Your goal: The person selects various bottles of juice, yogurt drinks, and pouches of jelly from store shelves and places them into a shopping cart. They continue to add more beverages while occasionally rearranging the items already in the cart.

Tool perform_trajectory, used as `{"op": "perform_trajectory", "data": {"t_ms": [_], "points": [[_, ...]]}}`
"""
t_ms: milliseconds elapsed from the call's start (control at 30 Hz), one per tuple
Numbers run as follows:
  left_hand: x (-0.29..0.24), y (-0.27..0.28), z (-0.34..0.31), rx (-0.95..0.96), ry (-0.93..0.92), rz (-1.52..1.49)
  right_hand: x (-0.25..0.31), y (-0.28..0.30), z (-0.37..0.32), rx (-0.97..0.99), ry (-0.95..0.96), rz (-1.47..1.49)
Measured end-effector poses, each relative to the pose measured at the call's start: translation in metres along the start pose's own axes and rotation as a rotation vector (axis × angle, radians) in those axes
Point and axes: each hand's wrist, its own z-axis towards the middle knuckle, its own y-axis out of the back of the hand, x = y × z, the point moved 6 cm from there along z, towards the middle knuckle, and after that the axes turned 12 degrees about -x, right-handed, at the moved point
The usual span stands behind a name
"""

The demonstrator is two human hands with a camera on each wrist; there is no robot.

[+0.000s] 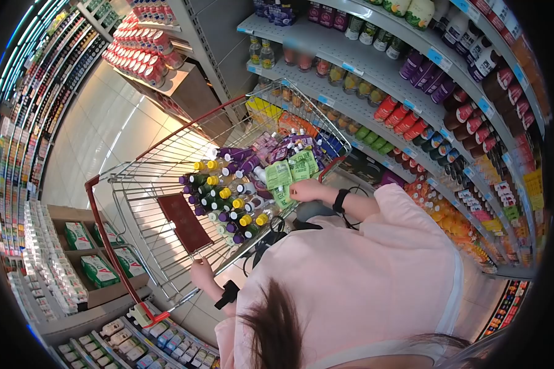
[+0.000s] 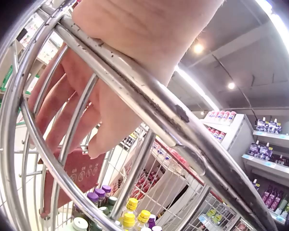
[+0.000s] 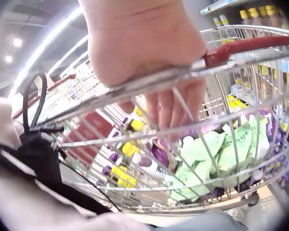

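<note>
A wire shopping cart (image 1: 122, 184) holds rows of bottles with yellow caps (image 1: 225, 193) and purple caps, plus green pouches (image 1: 279, 174) and purple pouches (image 1: 247, 162). My left hand (image 1: 202, 274) reaches over the near rim, its fingers relaxed and holding nothing. In the left wrist view the left hand (image 2: 82, 103) shows through the wires beside the red panel (image 2: 79, 173). My right hand (image 1: 308, 190) lies over the cart's right side at the green pouches. In the right wrist view the right hand's fingers (image 3: 176, 108) point down, fairly straight, above a purple-and-white bottle (image 3: 159, 156); contact is unclear.
Stocked shelves (image 1: 375, 83) run along the right, beyond the cart. At the left stand cartons with green-and-white packs (image 1: 100, 270) beside white bottles. A brown display stand (image 1: 194, 98) holds red-and-white cans behind the cart. Tiled floor (image 1: 83, 144) shows at the left.
</note>
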Motion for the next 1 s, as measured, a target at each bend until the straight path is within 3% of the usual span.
{"op": "perform_trajectory", "data": {"t_ms": [67, 200, 300, 367, 500, 600, 633, 700, 800, 900, 933, 1000], "points": [[0.000, 0.001, 0.000, 0.024, 0.044, -0.019, -0.012, -0.022, 0.019, 0.304, 0.150, 0.122], [-0.003, 0.009, -0.001, 0.017, 0.103, -0.032, -0.021, -0.019, 0.080, 0.456, 0.153, -0.118], [-0.007, 0.015, -0.003, -0.005, 0.144, -0.023, -0.033, -0.006, 0.143, 0.306, 0.111, -0.059], [-0.001, 0.011, -0.002, -0.050, 0.173, -0.028, -0.057, -0.003, 0.175, 0.231, -0.050, -0.308], [0.003, 0.019, -0.003, -0.200, 0.226, -0.071, -0.131, -0.043, 0.229, -0.256, -0.232, -0.404], [0.030, -0.002, -0.004, -0.183, 0.315, -0.146, -0.142, -0.065, 0.244, -0.248, -0.388, -0.491], [0.032, -0.003, -0.004, -0.187, 0.328, -0.110, -0.153, -0.080, 0.254, -0.171, -0.410, -0.381], [0.013, 0.010, -0.004, -0.220, 0.346, -0.085, -0.177, -0.106, 0.271, -0.379, -0.433, -0.327], [0.020, 0.003, -0.003, -0.205, 0.341, -0.010, -0.176, -0.088, 0.282, -0.292, -0.473, -0.326], [0.016, 0.007, -0.004, -0.184, 0.316, -0.015, -0.191, -0.091, 0.295, -0.024, -0.583, -0.183], [0.018, 0.005, -0.004, -0.165, 0.329, -0.019, -0.206, -0.106, 0.307, -0.086, -0.503, -0.197], [0.015, 0.004, -0.003, -0.197, 0.280, -0.043, -0.209, -0.104, 0.313, 0.012, -0.528, -0.178]]}}
